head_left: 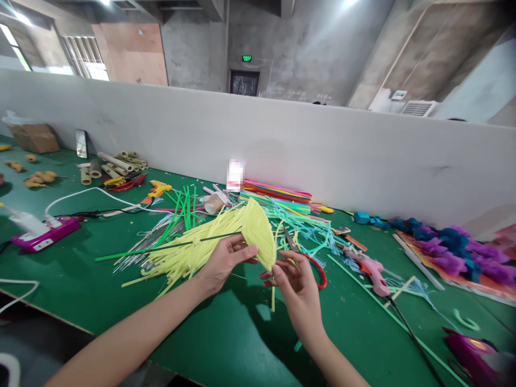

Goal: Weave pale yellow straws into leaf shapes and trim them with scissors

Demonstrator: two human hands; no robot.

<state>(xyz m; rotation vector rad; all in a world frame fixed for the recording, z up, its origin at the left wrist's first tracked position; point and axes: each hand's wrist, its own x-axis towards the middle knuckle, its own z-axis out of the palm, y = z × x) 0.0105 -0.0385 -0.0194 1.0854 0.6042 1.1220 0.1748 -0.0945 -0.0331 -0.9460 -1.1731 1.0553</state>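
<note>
L hand [220, 262] grips yel. fan [257, 231] on its left, R hand [299, 282] pinches its near tip; far grn sign [247, 58] reads "EXIT".

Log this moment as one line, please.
Left hand: holding fuzzy yellow fan-shaped piece | Right hand: at its lower tip | Red-handled metal scissors: partly behind right hand

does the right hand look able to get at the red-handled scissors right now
Probably yes: the scissors lie right by the right hand, with nothing apparent between, though that hand seems occupied at the lower tip of the yellow piece.
</note>
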